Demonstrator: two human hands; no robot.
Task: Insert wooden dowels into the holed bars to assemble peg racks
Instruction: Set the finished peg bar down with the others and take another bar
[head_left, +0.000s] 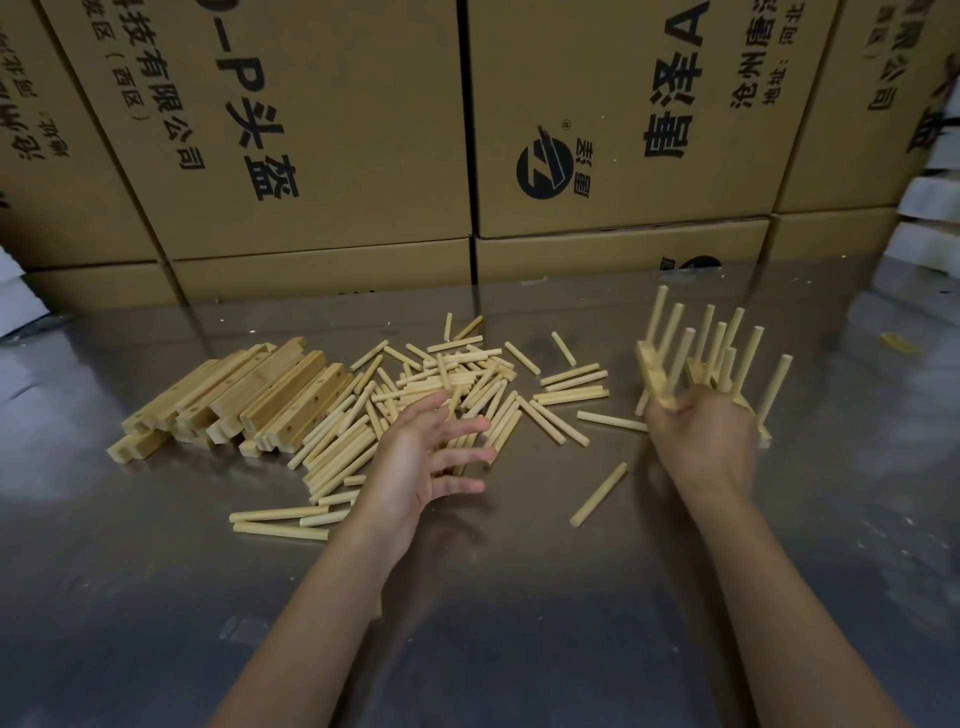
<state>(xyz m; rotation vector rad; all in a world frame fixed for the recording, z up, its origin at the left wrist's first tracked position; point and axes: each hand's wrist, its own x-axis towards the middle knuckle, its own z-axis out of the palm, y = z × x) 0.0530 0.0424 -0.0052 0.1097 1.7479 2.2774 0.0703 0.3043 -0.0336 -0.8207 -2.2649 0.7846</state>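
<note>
Head view, looking down on both forearms: the left hand (434, 457) hovers over the heap of loose dowels (441, 395), fingers spread and straight, gripping nothing. The right hand (701, 441) curls round the near end of a bar (655, 376) with dowels standing up from it; motion blur makes it hard to tell just where the fingertips sit. A second peg rack (727, 364) stands just behind that hand, pegs upright. Left of the heap lies a stack of holed bars (244, 400). Everything rests on a shiny metal table (156, 571). Printed cardboard boxes (322, 130) stand stacked along the far edge.
</note>
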